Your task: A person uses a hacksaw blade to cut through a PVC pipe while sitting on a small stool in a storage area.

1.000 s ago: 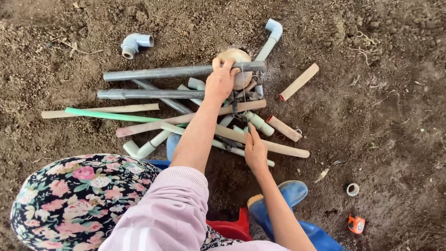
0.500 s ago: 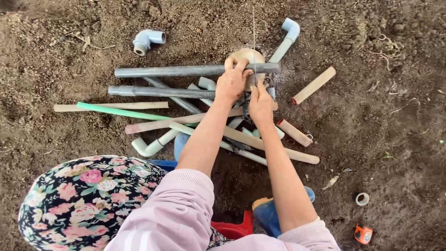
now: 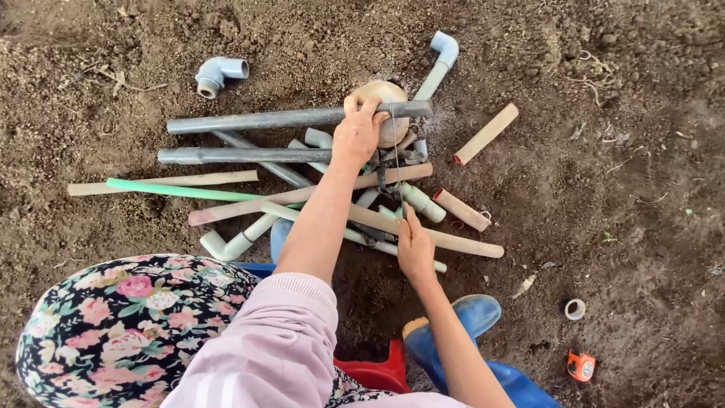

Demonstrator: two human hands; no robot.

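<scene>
Nearest to you, at the bottom of the frame, your flowered skirt (image 3: 128, 332) fills the lower left, your pink sleeve (image 3: 272, 347) runs up the middle, a red stool edge (image 3: 374, 372) shows beneath it, and a blue rubber boot (image 3: 472, 325) sits at lower right. Everything rests on bare, dark brown soil (image 3: 642, 211), loose and crumbly, with small clods, dry twigs and roots scattered over it; no walls or floor show, only ground.

To the lower right an orange tape measure (image 3: 581, 366) lies on the dirt, with a small roll of tape (image 3: 575, 308) just above it.

Your right hand (image 3: 415, 245), in the centre of the frame, pinches a thin saw blade (image 3: 396, 162) with closed fingers, low over the pile of pipes (image 3: 302, 193). The blade runs straight up the frame toward your other hand. The pile is a loose jumble of grey, cream and green lengths lying crosswise on the soil.

Farther up, your left hand (image 3: 361, 132) curls its fingers over the long grey pipe (image 3: 294, 118) at the top of the pile, pressing it down beside a round tan object (image 3: 385, 102) lying under it.

Beyond, a grey elbow fitting (image 3: 219, 74) lies alone at upper left, a pipe with a blue elbow (image 3: 439, 57) points to the upper middle, and a short cream pipe (image 3: 487, 133) lies apart at right.
</scene>
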